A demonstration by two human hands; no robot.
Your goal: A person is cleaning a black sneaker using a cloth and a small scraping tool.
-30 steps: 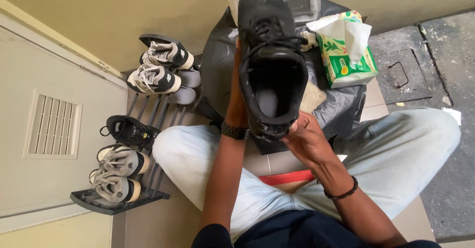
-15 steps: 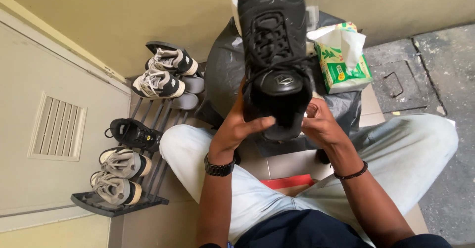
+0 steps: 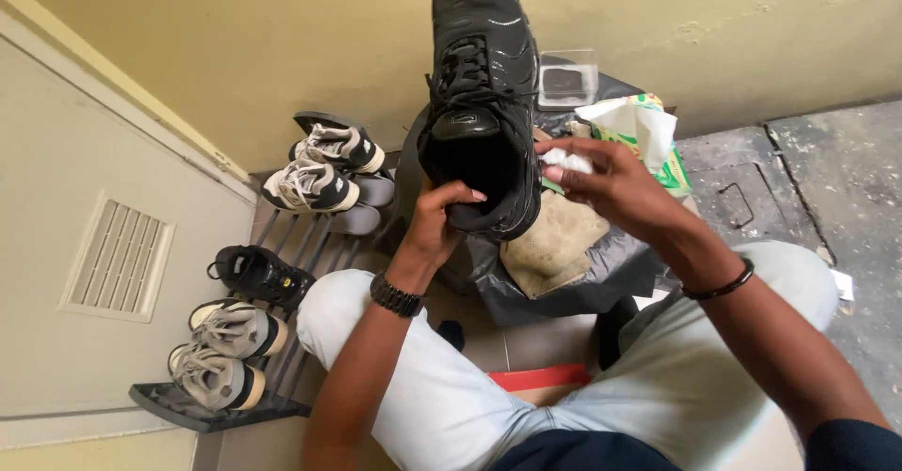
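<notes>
- Two hands are seen at work on one black shoe (image 3: 482, 86), which is held up in the middle of the scene, toe pointing far toward the yellow wall (image 3: 282, 48).
- The shoe is gripped at its heel by the left hand (image 3: 437, 227), fingers curled over the collar and thumb beneath; a black watch (image 3: 396, 295) is worn on that wrist.
- A small white wipe (image 3: 567, 159) is pinched between the thumb and fingertips of the right hand (image 3: 615, 185), just right of the shoe's opening and touching its rim.
- A thin black band (image 3: 722, 287) is worn on the right wrist.
- A tan cloth (image 3: 554, 241) is laid on a black bag (image 3: 583, 283) below the shoe, near the knees.
- A green-and-white pack (image 3: 648, 133) of wipes is seen to the right of the shoe, with a clear box (image 3: 567, 78) farther back against the wall.
- Five more shoes are kept on a dark rack (image 3: 188, 405) at the left: two grey pairs (image 3: 324, 166) and one black shoe between them.
- Light jeans (image 3: 451, 405) are worn by the seated person, and a red-edged box (image 3: 540, 379) is seen between the legs.
- A vent (image 3: 117, 257) is set in the pale panel at far left.
</notes>
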